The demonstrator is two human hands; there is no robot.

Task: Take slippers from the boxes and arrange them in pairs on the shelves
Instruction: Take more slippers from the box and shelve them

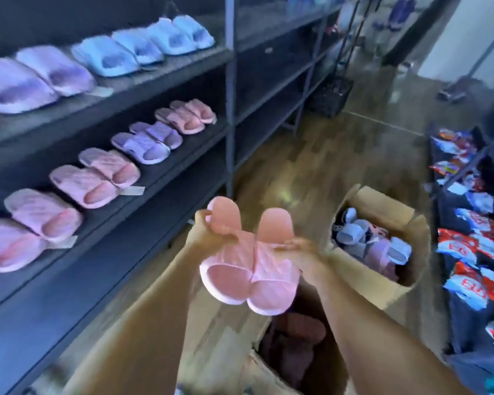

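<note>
Restocking under way: we hold a pink slipper pair (248, 269) over the rim of the near box (271, 377), left hand (208, 232) and right hand (300, 250) each gripping one; pairs line two shelves (166, 178) (the far box (382, 206) holds more).

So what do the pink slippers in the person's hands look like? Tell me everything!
The pink slippers are a matching pair of open-toed slides with wide quilted-looking straps, seemingly soft foam or rubber. They hang in the air side by side, edges touching, toes toward the camera, heels pointing away. The left hand grips the left one's outer edge, the right hand the right one's, above an open cardboard box.
</note>
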